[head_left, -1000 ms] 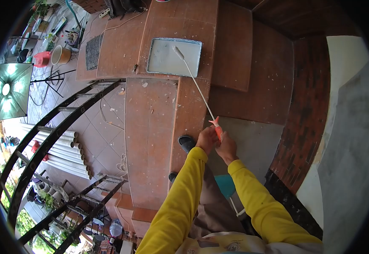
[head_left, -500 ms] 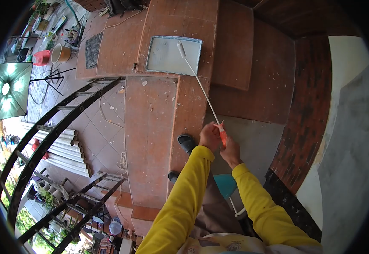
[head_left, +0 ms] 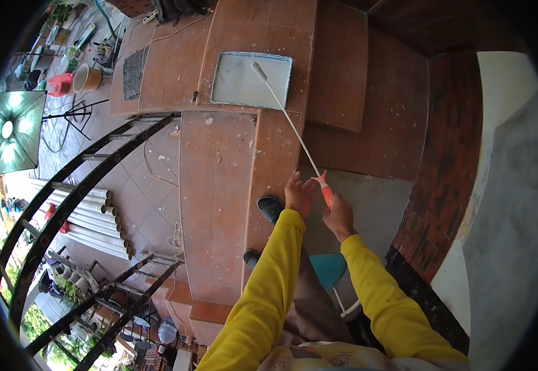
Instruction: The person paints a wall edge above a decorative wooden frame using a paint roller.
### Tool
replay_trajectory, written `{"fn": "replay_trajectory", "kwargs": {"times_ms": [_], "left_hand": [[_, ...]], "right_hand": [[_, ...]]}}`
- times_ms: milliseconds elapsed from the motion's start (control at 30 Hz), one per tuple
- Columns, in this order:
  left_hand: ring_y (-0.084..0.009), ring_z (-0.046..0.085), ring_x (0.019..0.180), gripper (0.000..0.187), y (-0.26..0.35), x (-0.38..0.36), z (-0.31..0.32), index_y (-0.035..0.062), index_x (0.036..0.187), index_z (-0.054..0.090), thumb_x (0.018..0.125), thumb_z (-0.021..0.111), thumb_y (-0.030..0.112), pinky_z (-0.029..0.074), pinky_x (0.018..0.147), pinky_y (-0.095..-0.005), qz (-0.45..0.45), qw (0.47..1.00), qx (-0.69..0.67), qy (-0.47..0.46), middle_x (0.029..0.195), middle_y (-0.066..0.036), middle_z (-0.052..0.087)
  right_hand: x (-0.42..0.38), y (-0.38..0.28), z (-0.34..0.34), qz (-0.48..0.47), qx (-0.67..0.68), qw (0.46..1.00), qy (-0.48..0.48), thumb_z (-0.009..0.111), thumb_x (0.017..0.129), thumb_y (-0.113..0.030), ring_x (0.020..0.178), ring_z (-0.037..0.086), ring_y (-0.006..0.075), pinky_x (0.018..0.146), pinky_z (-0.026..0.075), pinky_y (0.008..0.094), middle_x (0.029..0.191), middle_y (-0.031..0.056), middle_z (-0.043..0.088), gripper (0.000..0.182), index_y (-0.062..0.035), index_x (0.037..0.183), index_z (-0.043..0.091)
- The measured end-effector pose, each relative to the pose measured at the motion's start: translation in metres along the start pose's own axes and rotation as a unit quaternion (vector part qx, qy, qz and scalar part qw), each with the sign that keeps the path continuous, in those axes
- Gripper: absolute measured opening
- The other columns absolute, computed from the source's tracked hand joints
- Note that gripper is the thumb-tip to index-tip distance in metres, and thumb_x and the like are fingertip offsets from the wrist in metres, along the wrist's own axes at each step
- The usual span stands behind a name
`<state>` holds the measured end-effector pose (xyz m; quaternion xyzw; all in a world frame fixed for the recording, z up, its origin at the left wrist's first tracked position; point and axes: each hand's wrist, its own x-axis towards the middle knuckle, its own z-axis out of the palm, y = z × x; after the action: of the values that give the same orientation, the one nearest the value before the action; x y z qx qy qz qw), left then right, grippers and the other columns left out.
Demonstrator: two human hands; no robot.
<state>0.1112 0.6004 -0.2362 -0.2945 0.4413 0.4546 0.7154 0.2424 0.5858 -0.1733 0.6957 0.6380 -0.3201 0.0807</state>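
Observation:
A long-handled paint roller (head_left: 293,131) runs from my hands up to a shallow tray (head_left: 214,79) of whitish liquid. Its slim white roller head lies over the liquid in the tray. My right hand (head_left: 340,216) is wrapped round the lower end of the orange grip. Beside the front of that grip is my left hand (head_left: 299,195), its fingers spread and apart from the handle. The tray has a blue-stained rim and rests on a reddish-brown tiled step.
A black ladder (head_left: 83,198) curves across the left, with a second ladder (head_left: 111,297) below it. White pipes (head_left: 99,224) lie on the floor between them. A lit softbox lamp (head_left: 12,131) stands far left. A teal stool seat (head_left: 329,270) is by my legs.
My left hand has come off the roller's grip and opened, moving slightly left. The roller head has shifted a little to the left over the tray.

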Motion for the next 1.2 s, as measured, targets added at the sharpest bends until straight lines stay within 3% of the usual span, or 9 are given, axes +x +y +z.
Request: {"fn": "replay_trajectory", "kwargs": {"times_ms": [67, 267, 400, 533, 600, 800, 900, 1100, 1200], "left_hand": [[-0.0314, 0.051, 0.117, 0.069, 0.001, 0.003, -0.008, -0.0032, 0.134, 0.042, 0.088, 0.049, 0.047, 0.037, 0.103, -0.0432, 0.074, 0.983, 0.053, 0.159, 0.129, -0.018, 0.052], [-0.0310, 0.046, 0.121, 0.076, -0.007, 0.005, 0.006, -0.0033, 0.139, 0.035, 0.087, 0.051, 0.050, 0.033, 0.102, -0.0504, 0.015, 0.992, 0.001, -0.123, 0.131, -0.020, 0.048], [-0.0315, 0.052, 0.109, 0.059, 0.007, 0.004, 0.005, 0.0018, 0.126, 0.044, 0.087, 0.052, 0.045, 0.037, 0.098, -0.0475, 0.069, 0.989, 0.023, 0.129, 0.125, -0.019, 0.052], [-0.0318, 0.052, 0.112, 0.063, 0.008, -0.015, 0.015, 0.0038, 0.133, 0.037, 0.088, 0.055, 0.044, 0.039, 0.096, -0.0486, 0.024, 0.998, 0.036, 0.040, 0.135, -0.020, 0.043], [-0.0321, 0.050, 0.116, 0.069, -0.006, 0.011, 0.008, 0.0041, 0.138, 0.032, 0.088, 0.055, 0.046, 0.040, 0.095, -0.0503, -0.024, 0.990, 0.077, -0.120, 0.138, -0.020, 0.039], [-0.0270, 0.061, 0.093, 0.041, 0.019, 0.008, 0.014, 0.0039, 0.119, 0.051, 0.094, 0.054, 0.036, 0.049, 0.080, -0.0431, 0.083, 0.989, 0.112, 0.045, 0.095, -0.012, 0.059], [-0.0219, 0.063, 0.083, 0.029, 0.013, 0.007, 0.024, 0.0035, 0.119, 0.052, 0.097, 0.053, 0.023, 0.053, 0.072, -0.0342, 0.097, 0.978, 0.176, -0.062, 0.089, -0.008, 0.060], [-0.0189, 0.063, 0.082, 0.028, 0.000, 0.021, -0.004, 0.0044, 0.122, 0.051, 0.097, 0.053, 0.017, 0.054, 0.068, -0.0320, 0.105, 0.987, 0.110, -0.056, 0.094, -0.007, 0.058], [-0.0190, 0.062, 0.081, 0.030, 0.009, -0.005, 0.013, 0.0045, 0.122, 0.050, 0.096, 0.054, 0.019, 0.054, 0.067, -0.0326, 0.135, 0.980, 0.142, 0.015, 0.097, -0.009, 0.056]], "right_hand": [[-0.009, 0.002, -0.004, -0.008, 0.017, 1.000, 0.002, 0.067, 0.075, -0.011, 0.081, 0.063, 0.0451, 0.071, 0.051, 0.0513, 0.082, 0.0254, 0.064, 0.031, 0.0010, 0.098, 0.051], [-0.008, -0.011, 0.002, 0.031, -0.009, 0.999, -0.028, 0.067, 0.075, -0.011, 0.084, 0.063, 0.0438, 0.073, 0.052, 0.0495, 0.087, 0.0256, 0.064, 0.031, 0.0018, 0.100, 0.052], [-0.014, -0.008, -0.006, 0.030, -0.011, 0.999, -0.012, 0.068, 0.076, -0.012, 0.085, 0.063, 0.0439, 0.074, 0.052, 0.0496, 0.088, 0.0250, 0.065, 0.033, 0.0011, 0.102, 0.053], [-0.017, -0.003, 0.002, 0.026, -0.008, 0.999, -0.016, 0.069, 0.076, -0.012, 0.085, 0.063, 0.0438, 0.074, 0.052, 0.0498, 0.089, 0.0252, 0.065, 0.033, 0.0003, 0.101, 0.053], [-0.011, -0.019, -0.005, 0.041, -0.013, 0.999, -0.028, 0.068, 0.076, -0.012, 0.085, 0.063, 0.0439, 0.073, 0.052, 0.0491, 0.088, 0.0255, 0.065, 0.031, 0.0004, 0.100, 0.052], [-0.030, -0.007, 0.000, 0.010, -0.037, 0.999, 0.027, 0.069, 0.077, -0.015, 0.080, 0.064, 0.0438, 0.072, 0.053, 0.0501, 0.089, 0.0237, 0.065, 0.033, -0.0003, 0.100, 0.050], [-0.037, -0.024, -0.004, 0.023, -0.019, 0.999, 0.021, 0.067, 0.078, -0.016, 0.082, 0.064, 0.0444, 0.073, 0.052, 0.0500, 0.090, 0.0239, 0.065, 0.032, -0.0001, 0.099, 0.049], [-0.019, -0.015, 0.001, 0.070, 0.154, 0.979, -0.117, 0.063, 0.083, -0.021, 0.083, 0.062, 0.0458, 0.074, 0.051, 0.0510, 0.088, 0.0274, 0.063, 0.033, 0.0030, 0.102, 0.052], [-0.030, -0.019, 0.008, 0.028, 0.059, 0.995, -0.070, 0.063, 0.082, -0.020, 0.088, 0.061, 0.0474, 0.079, 0.050, 0.0506, 0.090, 0.0292, 0.063, 0.036, 0.0045, 0.106, 0.052]]}}
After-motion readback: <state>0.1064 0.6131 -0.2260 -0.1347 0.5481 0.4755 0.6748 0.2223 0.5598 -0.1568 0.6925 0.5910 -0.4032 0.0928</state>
